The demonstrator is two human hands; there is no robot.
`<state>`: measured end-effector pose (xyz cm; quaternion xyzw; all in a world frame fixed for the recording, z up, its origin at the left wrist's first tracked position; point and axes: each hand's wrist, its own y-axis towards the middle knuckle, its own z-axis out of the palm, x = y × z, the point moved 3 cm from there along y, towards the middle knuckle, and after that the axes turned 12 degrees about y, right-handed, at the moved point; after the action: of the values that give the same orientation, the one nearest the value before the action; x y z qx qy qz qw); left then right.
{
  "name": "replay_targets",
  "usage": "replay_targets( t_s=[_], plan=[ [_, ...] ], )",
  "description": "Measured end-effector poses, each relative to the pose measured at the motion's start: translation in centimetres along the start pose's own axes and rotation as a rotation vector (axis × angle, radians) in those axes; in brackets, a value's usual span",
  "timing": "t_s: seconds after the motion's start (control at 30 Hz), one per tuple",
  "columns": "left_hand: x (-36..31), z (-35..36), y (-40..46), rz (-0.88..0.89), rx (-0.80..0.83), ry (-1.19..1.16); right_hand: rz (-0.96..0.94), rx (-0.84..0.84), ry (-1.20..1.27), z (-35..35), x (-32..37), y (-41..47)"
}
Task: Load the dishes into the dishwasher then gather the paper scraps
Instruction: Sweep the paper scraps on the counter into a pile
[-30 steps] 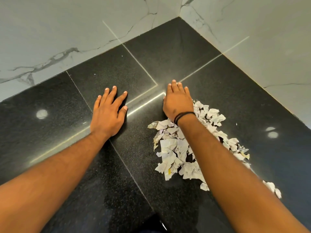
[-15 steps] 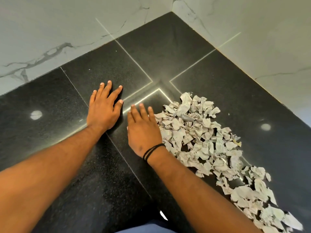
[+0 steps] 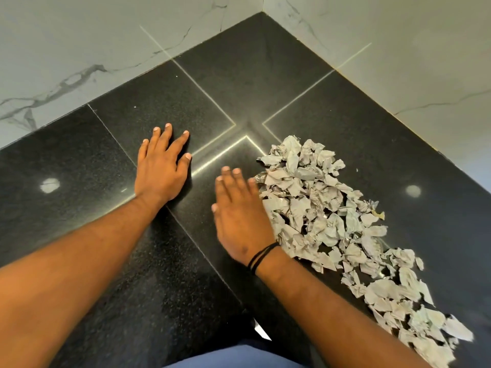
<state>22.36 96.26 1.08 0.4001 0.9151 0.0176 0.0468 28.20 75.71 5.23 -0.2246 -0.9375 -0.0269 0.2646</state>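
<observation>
A heap of torn grey-white paper scraps (image 3: 316, 208) stretches across the black granite counter (image 3: 106, 160), trailing toward the lower right. My right hand (image 3: 239, 211), with a black band at the wrist, lies flat with straight fingers, its little-finger side against the left edge of the heap. My left hand (image 3: 159, 166) rests flat on the bare stone to the left, fingers spread, touching no paper. No dishes or dishwasher are in view.
White marble walls (image 3: 79, 49) meet in a corner at the back, closing the counter on the left rear and right rear. Thin light seams cross the stone. The counter's near edge (image 3: 261, 332) lies just below my forearms.
My right hand came back from the far side of the heap to its left edge and now sits a little nearer me. The heap is more exposed. My left hand stayed put.
</observation>
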Motion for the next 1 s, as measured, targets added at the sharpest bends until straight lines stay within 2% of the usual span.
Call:
replay_targets(
  t_s=[0.1,0.2,0.47,0.8,0.93,1.0],
  plan=[
    [0.0,0.1,-0.1,0.004,-0.002,0.0,-0.141,0.082,-0.043,3.6,1.9,-1.9],
    [0.0,0.0,0.0,0.002,-0.004,0.002,-0.123,0.119,-0.074,5.4,0.5,-3.1],
    [0.1,0.2,0.0,0.002,-0.001,-0.009,-0.007,0.007,-0.092,2.8,-5.3,-4.8],
    [-0.2,0.1,-0.1,-0.012,-0.019,0.014,-0.011,-0.063,-0.097,2.9,-4.9,-4.5],
    [-2.8,-0.5,0.1,-0.113,0.019,0.104,0.011,-0.103,-0.05,2.4,-4.5,-4.8],
    [-5.7,-0.8,-0.3,-0.032,0.018,0.059,0.023,-0.15,-0.037,2.3,-4.9,-5.3]
  ],
)
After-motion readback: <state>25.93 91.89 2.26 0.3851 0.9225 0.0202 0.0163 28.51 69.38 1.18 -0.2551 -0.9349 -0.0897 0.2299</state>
